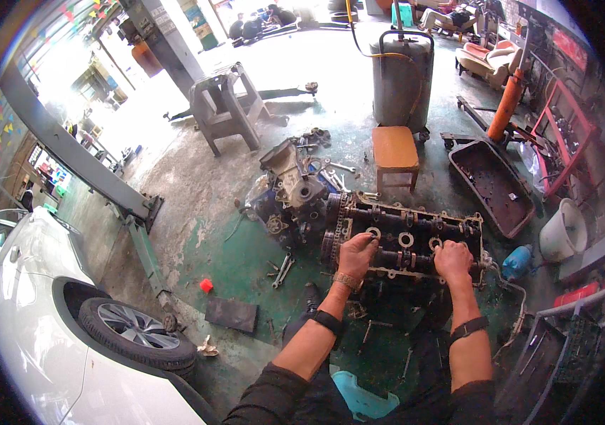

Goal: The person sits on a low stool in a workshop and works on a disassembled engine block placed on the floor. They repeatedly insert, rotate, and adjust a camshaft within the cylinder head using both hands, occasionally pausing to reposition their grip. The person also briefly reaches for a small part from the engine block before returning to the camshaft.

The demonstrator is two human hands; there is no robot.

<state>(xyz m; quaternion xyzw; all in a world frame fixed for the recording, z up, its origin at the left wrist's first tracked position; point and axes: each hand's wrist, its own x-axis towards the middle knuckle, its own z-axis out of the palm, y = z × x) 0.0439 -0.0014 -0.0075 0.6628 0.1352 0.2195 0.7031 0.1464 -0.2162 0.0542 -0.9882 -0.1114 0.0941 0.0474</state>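
An engine cylinder head (416, 212) with dark camshafts, pale spark plug rings and a timing chain at its left end lies in front of me. My left hand (358, 255) is closed at its near left part, fingertips by a pale ring (373, 232). Over the near right part, my right hand (453, 261) is also closed, its fingers beside another ring (436, 243). The middle ring (406, 239) lies uncovered between them. What the fingers pinch, if anything, is too small to make out.
Engine covers (294, 173) and several wrenches (283, 270) lie on the floor to the left. Beyond the engine stands a wooden stool (395, 150); a black drain tray (494, 188), a white bucket (563, 230) and a blue bottle (518, 262) are right. A white car (40, 304) stands left.
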